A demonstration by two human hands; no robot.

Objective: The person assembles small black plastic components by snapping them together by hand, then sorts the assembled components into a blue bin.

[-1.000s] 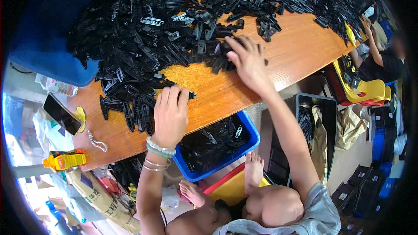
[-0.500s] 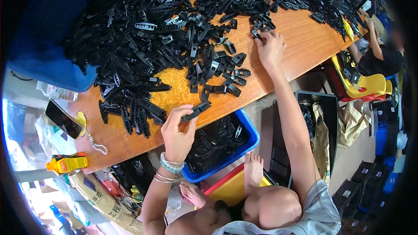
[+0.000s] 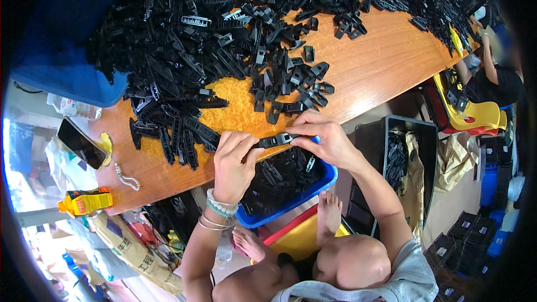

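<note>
Above the table's front edge, my two hands meet over a slim black plastic part. My left hand [image 3: 232, 163] pinches the long black plastic strip [image 3: 269, 142] by its left end. At its other end, the thumb and fingers of my right hand [image 3: 327, 141] close on a small black plastic piece [image 3: 286, 137], which touches the strip. How far the two fit into each other I cannot tell. Just beyond my hands lies a loose group of short black pieces [image 3: 293, 86]. Ribbed black strips [image 3: 178, 134] are heaped to the left.
A large pile of black parts [image 3: 190, 45] covers the back of the wooden table [image 3: 386, 61]. Below its edge stands a blue bin [image 3: 332, 182] of black strips. At left are a phone [image 3: 81, 143], a beaded bracelet [image 3: 126, 178] and a yellow bottle [image 3: 86, 201]. Another person [image 3: 495, 81] sits far right.
My right hand has come back from the far small pieces toward my left hand, bringing a small black piece to the strip. My left hand has kept its pinch and shifted slightly.
</note>
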